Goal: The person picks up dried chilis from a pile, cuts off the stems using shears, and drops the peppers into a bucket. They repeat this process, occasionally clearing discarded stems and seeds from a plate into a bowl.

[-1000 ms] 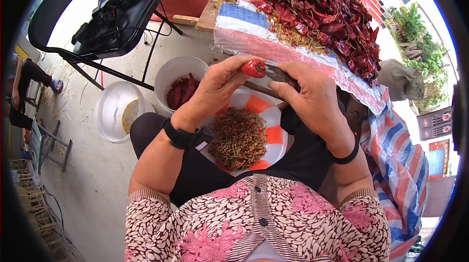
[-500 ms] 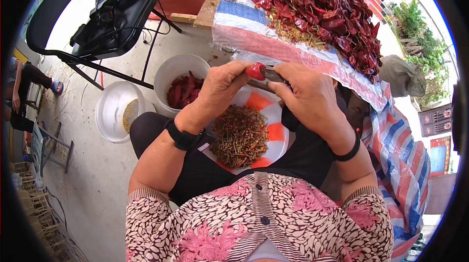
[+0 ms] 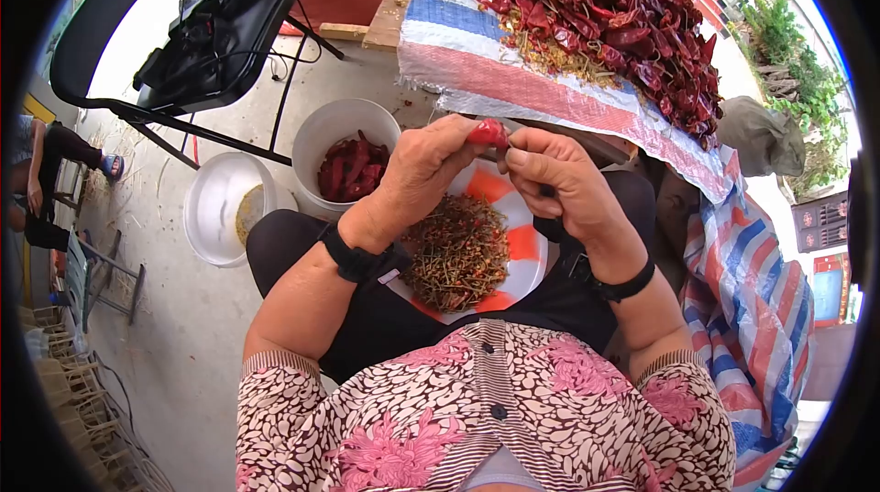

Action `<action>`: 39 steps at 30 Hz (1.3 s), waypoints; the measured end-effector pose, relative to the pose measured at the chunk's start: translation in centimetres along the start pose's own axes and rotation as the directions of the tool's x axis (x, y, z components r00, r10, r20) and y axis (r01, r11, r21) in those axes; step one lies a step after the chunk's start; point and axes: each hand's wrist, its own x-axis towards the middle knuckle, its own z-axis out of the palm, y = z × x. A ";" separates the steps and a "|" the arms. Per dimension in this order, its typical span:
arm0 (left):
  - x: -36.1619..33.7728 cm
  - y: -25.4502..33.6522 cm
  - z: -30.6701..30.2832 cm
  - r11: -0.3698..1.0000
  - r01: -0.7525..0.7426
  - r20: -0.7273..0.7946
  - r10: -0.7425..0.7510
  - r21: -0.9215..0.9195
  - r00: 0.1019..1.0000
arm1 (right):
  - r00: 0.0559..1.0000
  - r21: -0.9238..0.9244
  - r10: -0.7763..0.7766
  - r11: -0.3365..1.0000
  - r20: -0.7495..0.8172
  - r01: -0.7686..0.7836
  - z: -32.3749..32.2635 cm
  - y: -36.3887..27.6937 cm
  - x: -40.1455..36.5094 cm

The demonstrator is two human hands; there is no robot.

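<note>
My left hand (image 3: pixel 417 171) grips a shiny red dried chili pepper (image 3: pixel 488 132) between thumb and fingers, above the bowl. My right hand (image 3: pixel 564 176) pinches the pepper's stem end with thumb and forefinger. A small dark object (image 3: pixel 547 190) shows below the right fingers; most of it is hidden in that hand. Beneath both hands, a white and orange bowl (image 3: pixel 522 235) rests between my legs, holding a heap of cut chili stems (image 3: pixel 454 258). Left of it, a white bucket (image 3: pixel 307 139) contains red chili peppers (image 3: pixel 353 169).
A striped sheet (image 3: pixel 513 93) covers a table bearing a large pile of dried chilies (image 3: pixel 605 15). A second white tub (image 3: pixel 206 217) is on the floor at left. A black folding chair (image 3: pixel 247 61) holds cables and bags. Another person (image 3: pixel 64 162) sits at far left.
The grey metal blades seen at the pepper's stem end are out of sight. My right hand has turned, and its fingertips now pinch that end. My left hand still holds the pepper.
</note>
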 end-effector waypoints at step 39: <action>-1.2 0.2 0.4 0.969 0.117 0.067 -0.104 -0.219 0.992 | 0.988 0.065 -0.133 0.988 -0.073 0.138 0.9 2.7 -0.7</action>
